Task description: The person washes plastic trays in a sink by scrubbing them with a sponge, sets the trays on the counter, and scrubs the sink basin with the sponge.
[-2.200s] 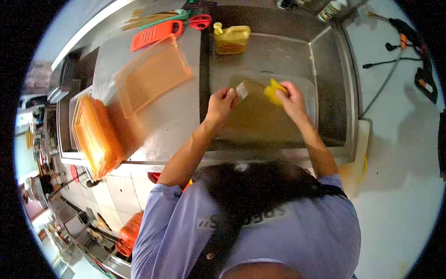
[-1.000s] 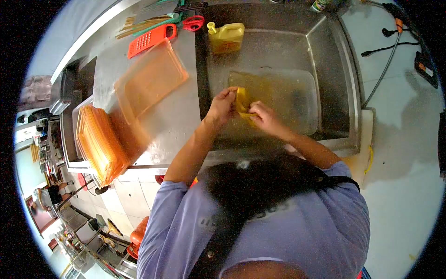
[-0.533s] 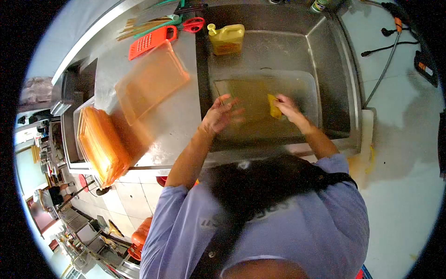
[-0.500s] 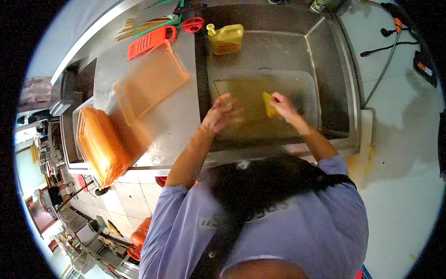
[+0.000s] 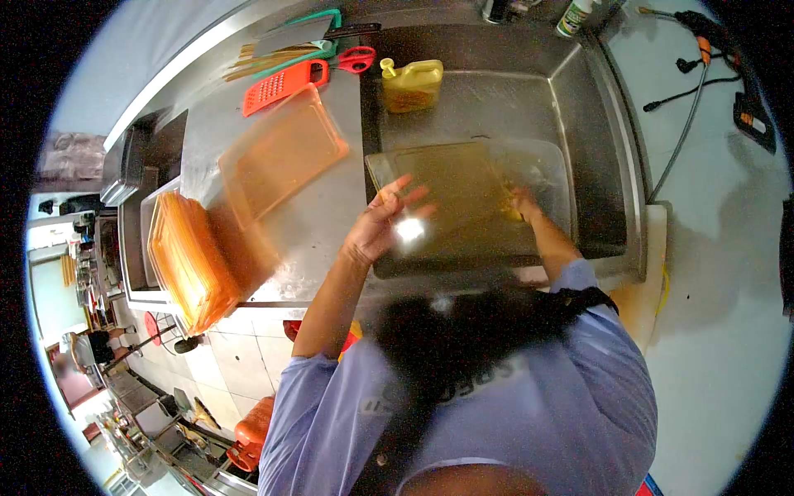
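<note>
My left hand (image 5: 380, 225) has its fingers spread at the left edge of a see-through, dark-looking rectangular lid or tray (image 5: 455, 186) over the sink. Whether the fingers are over it or behind it, I cannot tell. A bright glare spot shows beside them. My right hand (image 5: 526, 204) is closed on a yellow cloth or sponge (image 5: 510, 207) at the right side of that piece; both are blurred. Below lies a translucent tub (image 5: 550, 174) in the sink. Left of the sink, an orange-tinted lid (image 5: 285, 153) rests on the counter beside a stack of orange-tinted lids (image 5: 188, 260).
A yellow jug (image 5: 412, 86) stands in the sink (image 5: 630, 165) at its back left. Behind the lids on the counter lie an orange grater (image 5: 285, 87), red scissors (image 5: 356, 59) and a knife (image 5: 356, 30). Cables (image 5: 693, 136) lie at the right. A person (image 5: 78, 351) is far left.
My right hand has moved right and slightly down with the yellow cloth. The see-through piece shows larger and higher. My left hand stays at its left side, fingers spread. The view has shifted slightly.
</note>
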`<action>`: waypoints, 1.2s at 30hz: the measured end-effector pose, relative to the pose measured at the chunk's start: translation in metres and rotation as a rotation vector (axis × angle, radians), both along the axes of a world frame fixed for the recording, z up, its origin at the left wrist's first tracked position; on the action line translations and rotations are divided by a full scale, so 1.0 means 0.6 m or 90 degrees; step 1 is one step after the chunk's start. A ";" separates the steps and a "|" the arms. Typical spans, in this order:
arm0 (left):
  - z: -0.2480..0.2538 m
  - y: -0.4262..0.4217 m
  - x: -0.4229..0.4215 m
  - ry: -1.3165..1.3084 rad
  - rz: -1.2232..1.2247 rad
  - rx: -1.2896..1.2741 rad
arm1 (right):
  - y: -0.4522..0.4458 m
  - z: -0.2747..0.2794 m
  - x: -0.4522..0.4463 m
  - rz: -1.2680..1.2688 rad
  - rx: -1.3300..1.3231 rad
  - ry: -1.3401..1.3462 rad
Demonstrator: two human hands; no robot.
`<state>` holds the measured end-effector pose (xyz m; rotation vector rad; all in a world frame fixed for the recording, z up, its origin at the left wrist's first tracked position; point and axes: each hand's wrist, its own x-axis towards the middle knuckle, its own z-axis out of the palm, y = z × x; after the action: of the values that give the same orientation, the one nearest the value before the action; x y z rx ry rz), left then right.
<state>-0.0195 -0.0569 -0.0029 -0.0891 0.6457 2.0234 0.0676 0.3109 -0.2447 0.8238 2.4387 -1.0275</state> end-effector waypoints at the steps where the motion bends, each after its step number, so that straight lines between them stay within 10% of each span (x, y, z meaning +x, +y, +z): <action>1: 0.002 -0.004 -0.003 0.006 -0.015 0.001 | 0.012 0.001 0.013 -0.081 -0.145 -0.013; 6: -0.041 0.002 0.007 -0.050 -0.037 0.009 | 0.070 0.043 0.034 -0.385 -0.806 0.174; 9: -0.073 0.022 0.005 -0.080 -0.045 -0.051 | 0.045 0.208 -0.016 -0.445 -0.895 0.178; 15: -0.153 0.063 0.016 0.162 0.014 -0.321 | -0.006 0.416 -0.043 -0.313 -0.624 0.279; 18: -0.061 0.098 0.015 0.438 -0.143 -0.351 | -0.076 0.463 -0.055 -0.259 -0.512 0.335; 21: 0.039 0.137 0.051 0.334 -0.099 -0.327 | -0.176 0.462 -0.066 -0.224 -0.480 0.379; 25: 0.019 0.129 0.057 0.270 0.018 -0.264 | -0.294 0.359 -0.061 -0.146 -0.607 0.379; 31: 0.019 0.031 0.043 0.068 0.054 -0.257 | -0.212 0.179 -0.003 0.390 -0.090 0.201; 36: -0.042 -0.002 0.027 0.221 0.013 -0.340 | -0.090 0.057 0.047 0.239 0.206 0.044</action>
<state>-0.0034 -0.0582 -0.0280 -0.0585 1.4008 1.8515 0.0958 0.2566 -0.2107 0.3971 2.7187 -0.5413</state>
